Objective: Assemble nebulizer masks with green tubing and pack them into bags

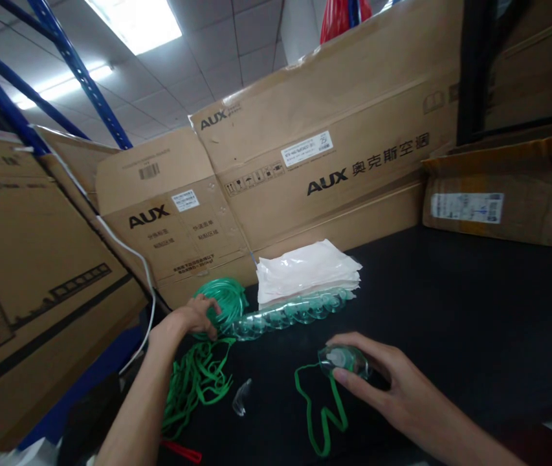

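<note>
In the head view my right hand [382, 375] grips a clear green oxygen mask [351, 361] between thumb and fingers, over the black table. A green elastic strap [310, 414] hangs from the mask and lies in a loop on the table. My left hand [200, 317] is at a coil of green plastic tubing [231, 298], its fingers bent over the near left side; what lies under them is partly hidden. Just below that hand is a tangled pile of green elastic straps [193, 378]. A row of nested clear masks [290, 315] lies right of the coil.
Behind the masks is a stack of white plastic bags [309, 268]. Large cardboard sheets [276, 175] wall off the back and left. An open carton [494, 200] stands back right. A small clear piece [241, 396] lies near the straps. A white cable [147, 278] hangs at left.
</note>
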The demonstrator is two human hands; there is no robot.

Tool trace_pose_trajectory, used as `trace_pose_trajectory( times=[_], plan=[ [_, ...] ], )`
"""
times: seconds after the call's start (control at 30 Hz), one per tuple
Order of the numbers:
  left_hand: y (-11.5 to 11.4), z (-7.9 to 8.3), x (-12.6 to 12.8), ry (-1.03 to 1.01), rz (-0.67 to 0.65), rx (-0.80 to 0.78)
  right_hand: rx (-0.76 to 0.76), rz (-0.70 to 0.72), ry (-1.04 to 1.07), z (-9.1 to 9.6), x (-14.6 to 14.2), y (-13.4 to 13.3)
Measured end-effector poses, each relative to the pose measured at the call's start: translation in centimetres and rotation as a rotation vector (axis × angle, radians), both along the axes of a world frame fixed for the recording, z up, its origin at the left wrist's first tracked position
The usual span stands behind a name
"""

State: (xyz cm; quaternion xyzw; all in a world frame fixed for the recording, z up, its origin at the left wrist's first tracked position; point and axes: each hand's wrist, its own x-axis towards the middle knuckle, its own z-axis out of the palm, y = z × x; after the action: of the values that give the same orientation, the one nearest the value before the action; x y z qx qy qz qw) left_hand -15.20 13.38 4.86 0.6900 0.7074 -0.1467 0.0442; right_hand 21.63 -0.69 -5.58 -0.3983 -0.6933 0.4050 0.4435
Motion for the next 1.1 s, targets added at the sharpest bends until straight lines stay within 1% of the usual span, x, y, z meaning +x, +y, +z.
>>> trace_pose_trajectory(
  times=[0.1, 0.23, 0.33, 0.4, 0.5, 0.57, 0.63, 0.7, 0.73, 0.83, 0.9, 0.93, 1.0, 1.1],
  plan=[
    [0.3, -1.2, 0.5, 0.089, -0.026, 0.03, -0.008, 0.007, 0.011, 0.2, 0.0, 0.0],
    [0.3, -2.6, 0.7, 0.157, -0.061, 0.072, -0.016, 0.03, 0.028, 0.3, 0.1, -0.1],
    [0.1, -2.9, 0.4, 0.177, -0.092, 0.104, -0.017, 0.028, 0.024, 0.3, 0.2, -0.1],
    [-0.1, -2.2, -0.4, 0.166, -0.132, 0.125, -0.018, 0.022, 0.013, 0.2, 0.2, -0.1],
    [0.1, 0.0, -2.0, 0.123, -0.19, 0.168, -0.017, 0.026, 0.004, 0.1, 0.2, -0.1],
    [0.6, 1.5, -2.9, 0.091, -0.194, 0.232, -0.017, 0.026, 0.001, 0.0, 0.2, -0.1],
    [1.3, 2.4, -3.4, 0.063, -0.166, 0.323, -0.025, 0.017, -0.007, 0.1, 0.1, -0.1],
    [2.0, 2.4, -3.5, 0.031, -0.134, 0.389, -0.033, 0.018, -0.013, 0.2, 0.2, -0.2],
    [2.3, 2.1, -3.4, 0.011, -0.125, 0.395, -0.032, 0.02, -0.013, 0.3, 0.2, -0.2],
    [2.4, 1.3, -3.0, -0.076, -0.135, 0.304, -0.022, 0.011, -0.02, 0.3, 0.2, -0.2],
    [2.0, 1.2, -3.1, -0.14, -0.148, 0.236, -0.017, -0.002, -0.029, 0.2, 0.2, -0.2],
    [1.8, 1.4, -3.3, -0.164, -0.142, 0.227, -0.014, -0.006, -0.03, 0.2, 0.2, -0.2],
    [1.6, 2.0, -3.9, -0.18, -0.077, 0.27, -0.01, -0.004, -0.024, 0.1, 0.2, -0.1],
    [2.5, 2.5, -4.8, -0.127, 0.104, 0.375, -0.018, -0.003, -0.01, 0.2, 0.1, -0.1]
  ],
)
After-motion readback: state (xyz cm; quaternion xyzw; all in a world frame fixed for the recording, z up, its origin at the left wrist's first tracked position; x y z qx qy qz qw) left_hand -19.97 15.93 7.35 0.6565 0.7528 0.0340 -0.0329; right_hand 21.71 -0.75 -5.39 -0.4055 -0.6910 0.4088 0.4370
